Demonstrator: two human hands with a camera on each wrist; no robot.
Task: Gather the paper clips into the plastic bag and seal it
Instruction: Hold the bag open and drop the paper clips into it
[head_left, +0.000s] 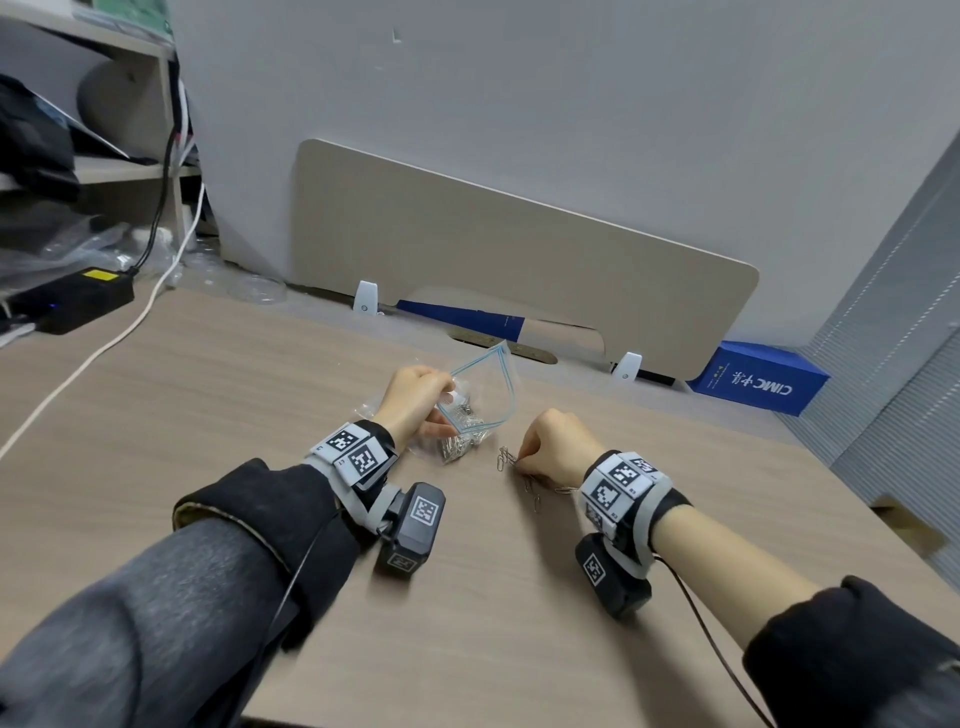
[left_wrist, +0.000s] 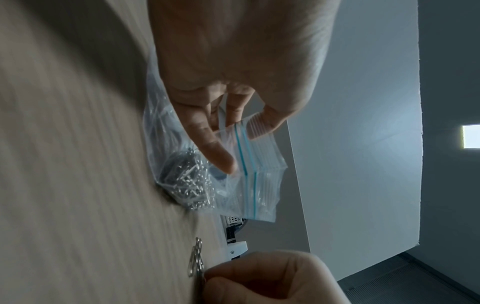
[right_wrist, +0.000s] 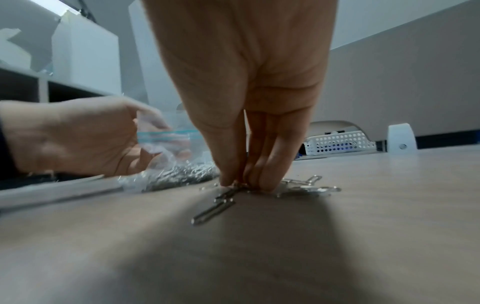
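Note:
A clear zip bag (head_left: 480, 387) with a blue seal strip stands on the wooden desk (head_left: 260, 395), its mouth gaping upward. My left hand (head_left: 418, 397) pinches the bag's rim (left_wrist: 241, 135) between thumb and fingers. Many silver paper clips (left_wrist: 187, 181) lie heaped inside the bag's bottom. To the right, several loose paper clips (head_left: 511, 460) lie on the desk. My right hand (head_left: 556, 441) is bunched fingertips-down on them, pinching some clips (right_wrist: 233, 188) against the surface. More loose clips (right_wrist: 309, 186) lie just beyond its fingers, and one (right_wrist: 211, 211) nearer the wrist.
A beige divider panel (head_left: 519, 249) stands along the desk's back edge. A blue box (head_left: 758, 384) sits at the back right. A black power adapter (head_left: 72, 301) and a white cable (head_left: 104, 348) lie at the left. A crumpled clear wrapper (head_left: 371, 408) lies under the left hand.

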